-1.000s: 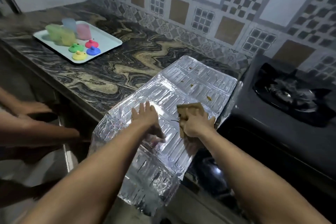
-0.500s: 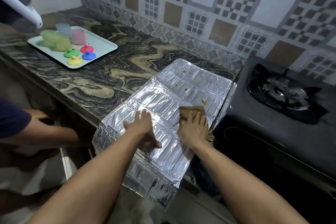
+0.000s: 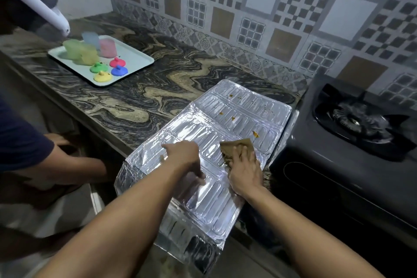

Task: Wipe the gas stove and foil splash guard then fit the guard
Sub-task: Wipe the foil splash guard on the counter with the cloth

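From the head camera, you are looking down at the foil guard (image 3: 225, 133), which is lying flat on the marbled counter (image 3: 140, 101), with its near end hanging over the counter edge. Your left hand (image 3: 184, 157) is resting on the guard with the fingers spread out and flat, holding nothing. Your right hand (image 3: 244, 170) is pressing a brown cloth (image 3: 237, 145) on the foil, fingers straight on top of it. Yellow stains (image 3: 255, 134) are showing on the far panels, just beyond the cloth. The stove (image 3: 352, 142) is standing just beside the guard on the right. A tray (image 3: 135, 61) with coloured cups and lids is sitting well apart at the far left. Another person's arm (image 3: 74, 162) is reaching in at the left.
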Demonstrator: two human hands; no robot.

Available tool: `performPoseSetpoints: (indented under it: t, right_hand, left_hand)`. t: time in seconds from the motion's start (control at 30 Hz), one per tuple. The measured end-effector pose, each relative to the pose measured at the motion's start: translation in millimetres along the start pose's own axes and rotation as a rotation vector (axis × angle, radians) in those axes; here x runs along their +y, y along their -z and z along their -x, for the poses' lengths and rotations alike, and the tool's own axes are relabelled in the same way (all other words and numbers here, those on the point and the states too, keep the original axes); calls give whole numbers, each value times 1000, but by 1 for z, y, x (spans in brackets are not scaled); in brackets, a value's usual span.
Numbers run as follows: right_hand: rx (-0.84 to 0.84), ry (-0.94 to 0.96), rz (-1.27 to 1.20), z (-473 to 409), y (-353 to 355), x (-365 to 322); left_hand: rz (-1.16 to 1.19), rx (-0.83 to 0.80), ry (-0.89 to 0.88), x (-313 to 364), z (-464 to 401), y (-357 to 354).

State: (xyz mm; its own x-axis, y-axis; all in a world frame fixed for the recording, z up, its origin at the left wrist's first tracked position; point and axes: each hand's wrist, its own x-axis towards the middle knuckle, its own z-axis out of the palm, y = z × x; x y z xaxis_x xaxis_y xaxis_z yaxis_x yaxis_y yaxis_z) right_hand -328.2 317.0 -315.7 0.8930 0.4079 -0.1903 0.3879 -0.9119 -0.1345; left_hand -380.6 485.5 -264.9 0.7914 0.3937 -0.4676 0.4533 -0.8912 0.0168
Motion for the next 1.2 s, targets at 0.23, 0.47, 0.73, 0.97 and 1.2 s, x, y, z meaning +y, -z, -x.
performPoseSetpoints:
  t: [0.23,0.47,0.73,0.97,1.2]
  right_hand:
    - [20,26,50,24,-7,-5]
    - [93,-30,26,-19,-1,3]
    - [87,382,-6,-55,3,-12]
    - [205,-13,-197,-118,21,-18]
    - [109,419,-234,-139,6,-66]
  left_hand:
    - [178,-28,-6,-18,-20,-14]
    - [148,-85,-1,-17,-24,-16]
    - [154,-67,8,-18,-26,-14]
    - [140,-60,22,-15,-27,-14]
    - [109,-65,29,-14,-27,-12]
